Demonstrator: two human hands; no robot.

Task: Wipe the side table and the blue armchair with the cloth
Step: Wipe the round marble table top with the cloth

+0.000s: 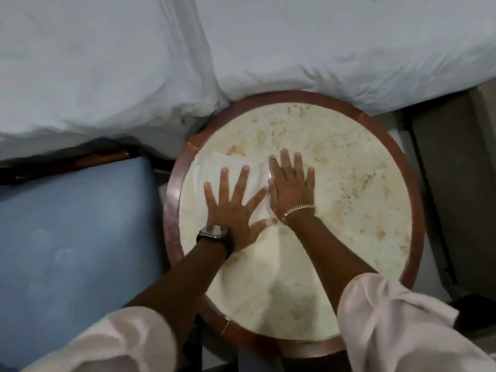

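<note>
1. The cloth (236,170), pale and folded flat, lies on the left part of the round side table (349,200), almost the same colour as the marbled top.
2. The left hand (232,208) is spread wide, palm down, pinning the cloth rather than gripping it; the right hand (292,186) lies flat with fingers together, touching the cloth's right edge, and closes on nothing.
3. Risk: with only flat palms on it, the cloth could slip or bunch under a sideways push, leaving streaks unwiped (the stained right half looks untouched, as far as I can judge).
4. Risk: a stroke toward the rim could drag the cloth off into the gap beside the blue armchair (75,232), or brush the white bedding (241,49) that overlaps the table's far edge.
5. Containers: none is visible, so nothing is held in any.
</note>
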